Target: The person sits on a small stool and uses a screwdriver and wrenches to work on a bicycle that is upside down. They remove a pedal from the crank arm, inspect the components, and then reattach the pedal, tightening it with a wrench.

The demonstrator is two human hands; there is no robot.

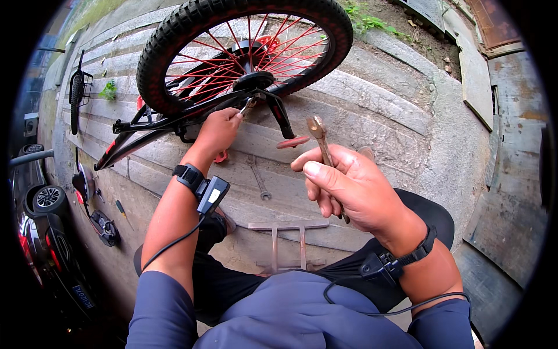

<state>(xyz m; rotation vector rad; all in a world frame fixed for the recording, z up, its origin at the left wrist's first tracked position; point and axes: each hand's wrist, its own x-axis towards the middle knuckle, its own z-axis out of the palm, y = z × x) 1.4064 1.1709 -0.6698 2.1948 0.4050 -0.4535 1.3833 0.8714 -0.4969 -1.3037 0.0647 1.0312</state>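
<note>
A bicycle wheel with a black knobby tyre and red spokes stands before me, joined to a black frame. At its axle, my left hand is closed, pinching a shiny metal tool whose exact kind is partly hidden by the fingers. To the right, my right hand grips a rusty wrench, its head pointing up and away from the wheel. A black arm with a red pedal-like end sticks out between the two hands.
A double-ended wrench lies on the stone slabs below the wheel. A low frame-like stool stands between my legs. At the left are a bicycle saddle, a screwdriver, another wheel and parked cars. Metal sheets edge the right.
</note>
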